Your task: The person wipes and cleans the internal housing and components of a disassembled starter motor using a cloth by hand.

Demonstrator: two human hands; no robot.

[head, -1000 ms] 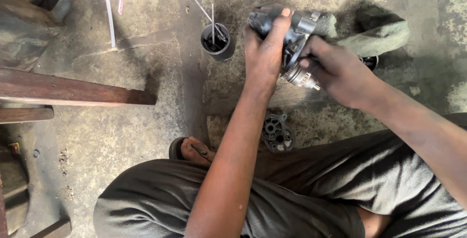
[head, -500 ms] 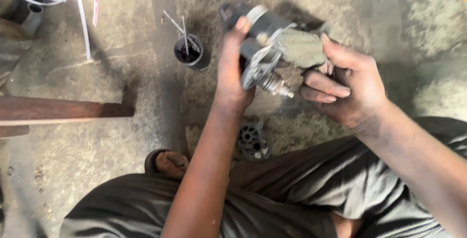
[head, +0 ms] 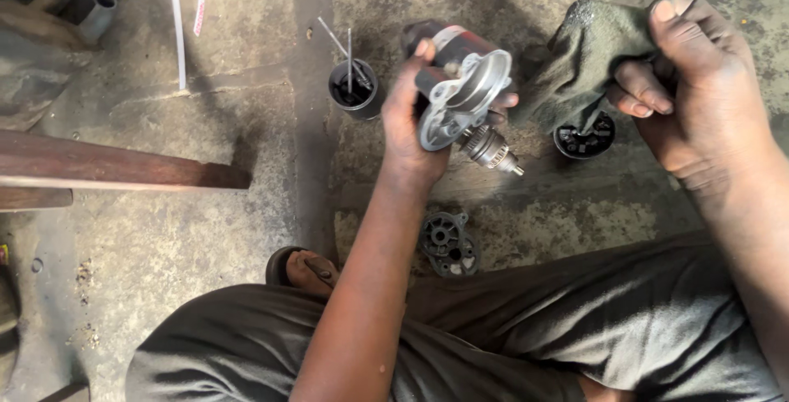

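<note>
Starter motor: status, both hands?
Left hand grips starter motor, pinion gear exposed. Right hand holds grey rag, apart from motor. Nothing between them.

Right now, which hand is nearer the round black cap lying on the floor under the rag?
Right. The right hand holds the grey rag just above the black cap; the left hand grips the starter motor farther off to the left.

arms: bare, no sleeves | hands: left hand point(head: 411, 135) and right hand point(head: 699, 81) grimy, ungloved | legs: dark grey trousers point(head: 575, 328), creased | foot point(head: 308, 269) at 7 o'clock: bare
</note>
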